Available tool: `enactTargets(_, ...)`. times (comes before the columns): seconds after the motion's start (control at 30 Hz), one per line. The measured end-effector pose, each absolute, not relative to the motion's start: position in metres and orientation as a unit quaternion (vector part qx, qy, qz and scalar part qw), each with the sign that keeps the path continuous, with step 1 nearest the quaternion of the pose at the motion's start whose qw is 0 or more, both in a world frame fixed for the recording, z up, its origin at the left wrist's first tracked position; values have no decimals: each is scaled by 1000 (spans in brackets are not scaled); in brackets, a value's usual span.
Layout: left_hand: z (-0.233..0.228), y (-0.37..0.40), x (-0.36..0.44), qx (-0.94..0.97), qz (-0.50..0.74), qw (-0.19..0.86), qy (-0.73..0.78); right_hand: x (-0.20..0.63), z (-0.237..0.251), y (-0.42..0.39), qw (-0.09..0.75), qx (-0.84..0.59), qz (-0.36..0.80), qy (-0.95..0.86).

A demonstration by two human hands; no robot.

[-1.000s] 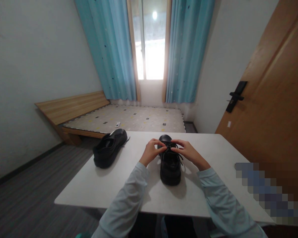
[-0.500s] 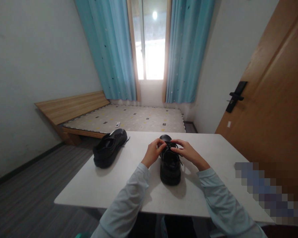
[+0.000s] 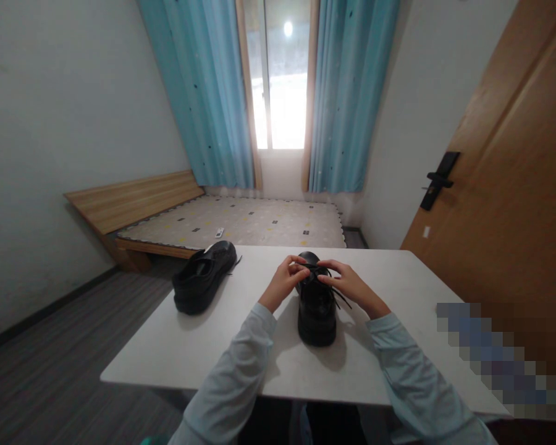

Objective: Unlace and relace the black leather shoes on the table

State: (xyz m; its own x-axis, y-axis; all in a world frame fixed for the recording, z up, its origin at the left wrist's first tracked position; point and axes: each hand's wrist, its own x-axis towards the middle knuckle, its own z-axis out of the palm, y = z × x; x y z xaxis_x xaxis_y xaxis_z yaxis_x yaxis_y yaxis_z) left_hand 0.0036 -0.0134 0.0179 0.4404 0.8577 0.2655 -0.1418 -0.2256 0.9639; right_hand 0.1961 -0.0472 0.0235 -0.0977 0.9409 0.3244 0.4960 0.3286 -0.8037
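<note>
A black lace-up shoe [image 3: 317, 312] stands on the white table [image 3: 222, 346] in front of me, its toe pointing away. My left hand [image 3: 283, 282] and my right hand [image 3: 346, 283] both rest over the front of the shoe, each pinching a black lace [image 3: 313, 266] stretched between them. A loose lace end trails off the shoe's right side. The second black shoe [image 3: 204, 275] lies apart at the table's far left, untouched.
Beyond the table are a low wooden bed [image 3: 222, 222] with a patterned mattress, blue curtains [image 3: 347, 93] and a bright window. A wooden door [image 3: 509, 185] with a black handle stands at the right. Grey floor lies to the left.
My hands have shifted slightly toward the shoe's toe and the lace now runs taut between them. The other shoe has not moved.
</note>
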Motion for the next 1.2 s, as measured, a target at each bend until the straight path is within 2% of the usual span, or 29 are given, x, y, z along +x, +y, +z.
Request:
enactTargets(0.1,19,-13,-2,606,471,587,258,196,23,-48,429,-516,262,-694)
enactTargets(0.47,18,-9,-6,560,516,590,270,195,26,-51,418,-525,264,-693)
enactTargets(0.8,21,-6,-8,580,518,497,385,194,26,-51,411,-523,270,-696)
enactTargets(1.03,20,-6,-5,561,565,505,332,197,20,-45,435,-503,243,-706)
enactTargets(1.2,22,-9,-4,537,580,528,309,198,14,-41,438,-546,196,-687)
